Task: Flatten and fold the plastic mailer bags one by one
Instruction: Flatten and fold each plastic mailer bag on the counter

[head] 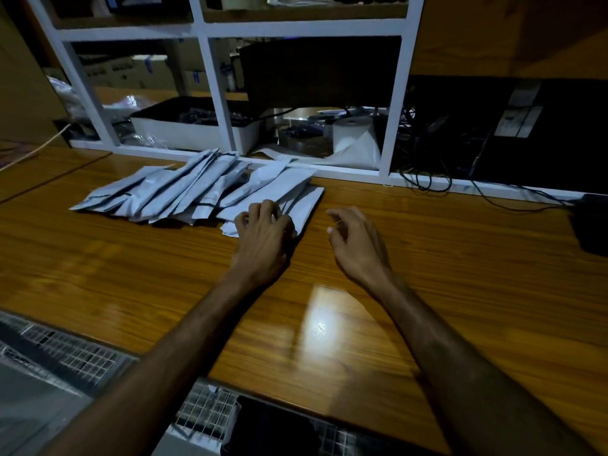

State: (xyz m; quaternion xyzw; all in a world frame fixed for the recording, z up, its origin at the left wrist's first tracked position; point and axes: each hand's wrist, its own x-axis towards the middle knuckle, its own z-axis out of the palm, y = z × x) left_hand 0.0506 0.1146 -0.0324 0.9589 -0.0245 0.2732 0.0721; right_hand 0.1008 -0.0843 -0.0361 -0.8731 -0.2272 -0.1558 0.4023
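Several folded grey plastic mailer bags (184, 189) lie in an overlapping row on the wooden table (138, 278), near its back edge. My left hand (263, 238) rests with curled fingers on the near end of the rightmost folded bag (296, 200), fingertips on the plastic. Just right of that bag, my right hand (355, 238) hovers over bare wood with loosely curled fingers. A thin yellowish thing, perhaps a rubber band, shows between its thumb and forefinger, too small to tell for sure.
A white shelf frame (220, 93) runs along the back with a tray of dark items (194, 126), a paper roll (350, 130) and a dark monitor (316, 70). Cables (427, 179) trail at the right, with a black device (592, 225) by the edge. Wire mesh baskets (75, 353) sit below the table's front.
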